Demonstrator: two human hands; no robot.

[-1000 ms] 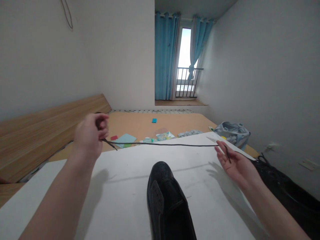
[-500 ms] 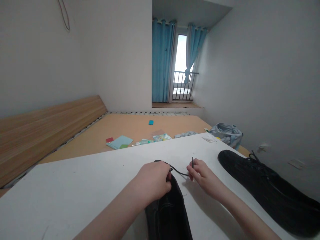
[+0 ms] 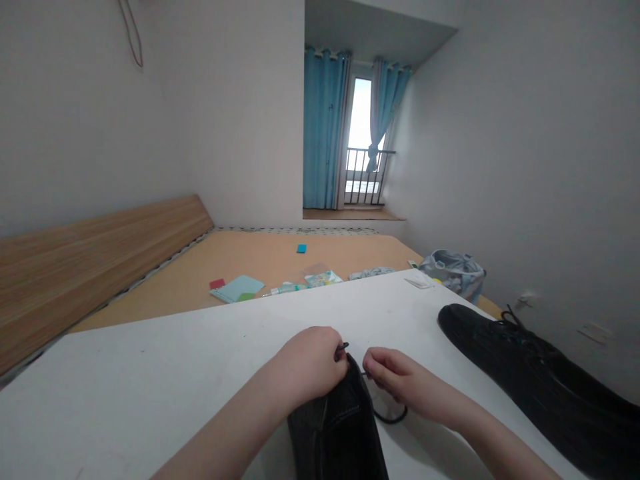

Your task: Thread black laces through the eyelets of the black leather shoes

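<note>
A black shoe (image 3: 345, 433) stands on the white table in front of me, its opening toward me. My left hand (image 3: 317, 363) is closed over the front part of the shoe and hides most of its lacing. A short dark piece of lace pokes out beside the left fingers. At the shoe's right side, my right hand (image 3: 390, 373) pinches a black shoelace (image 3: 393, 420), close to the shoe's edge. Part of that lace hangs in a loop below the right hand. The fingertips of my left hand are partly hidden.
A second black shoe (image 3: 530, 380) with a tied lace lies on the right of the white table (image 3: 165, 387). Beyond it are a grey-blue bag (image 3: 453, 273) and a small white packet (image 3: 420, 283). Cards and packets, including a light blue sheet (image 3: 240, 289), lie on the tan surface behind.
My right hand has come down and left, closer to the shoe. The lace, earlier stretched between the shoe and that hand, now hangs in a loop. My left hand stays at the shoe.
</note>
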